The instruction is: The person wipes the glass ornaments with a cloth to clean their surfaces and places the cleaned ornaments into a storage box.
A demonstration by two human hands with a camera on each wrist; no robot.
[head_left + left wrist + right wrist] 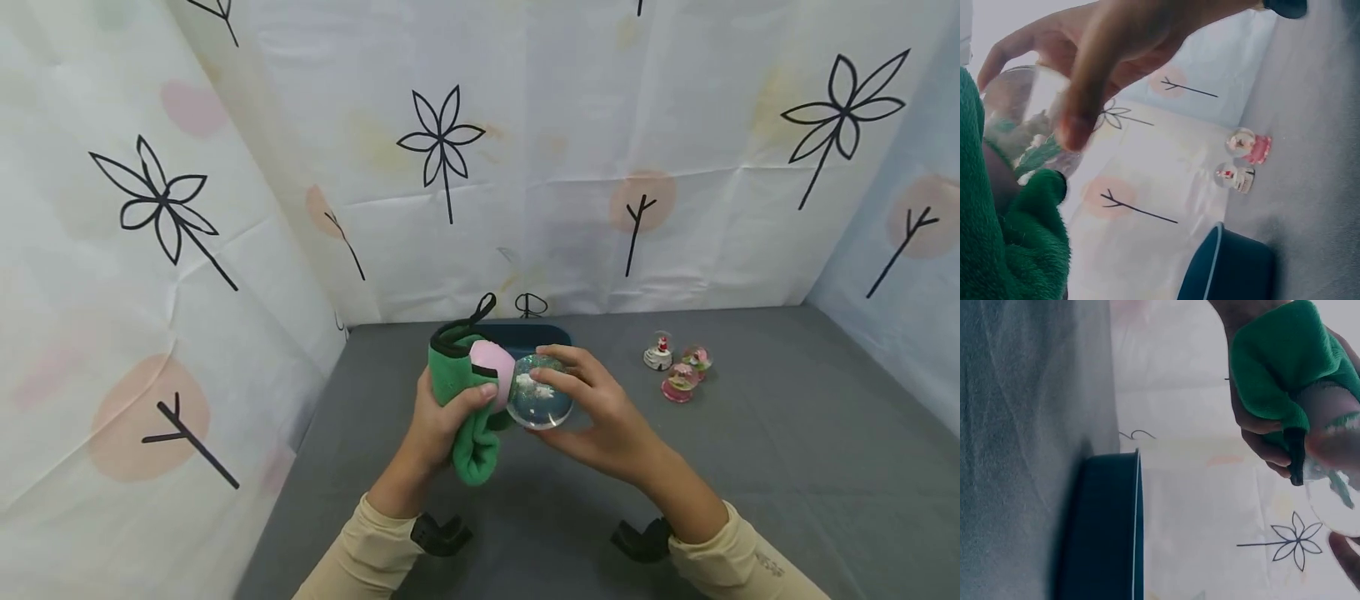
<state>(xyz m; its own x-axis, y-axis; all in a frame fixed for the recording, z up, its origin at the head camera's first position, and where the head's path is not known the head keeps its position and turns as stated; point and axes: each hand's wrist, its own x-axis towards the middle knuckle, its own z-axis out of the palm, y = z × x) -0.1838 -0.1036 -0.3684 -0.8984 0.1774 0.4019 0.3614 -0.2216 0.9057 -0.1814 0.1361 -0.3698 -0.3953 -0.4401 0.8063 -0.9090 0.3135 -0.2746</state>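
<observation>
A snow globe (542, 393) with a clear ball and a pink base (492, 367) is held sideways between both hands. My left hand (442, 417) grips the base through a folded green cloth (474, 446) with black edging and a loop. Fingers and thumb of my right hand (600, 412) curl round the clear ball. In the left wrist view the ball (1029, 119) shows white and green bits inside, and the cloth (1029, 250) covers part of the base. The cloth (1285, 356) is bunched round the base in the right wrist view.
A dark blue bin (517, 335) stands behind the hands, partly hidden by them. Three small snow globes are grouped at the right: one with a white base (658, 353) and two pinkish ones, the nearer (678, 383) in front. Patterned white fabric (525, 208) hangs round the grey tabletop (787, 417).
</observation>
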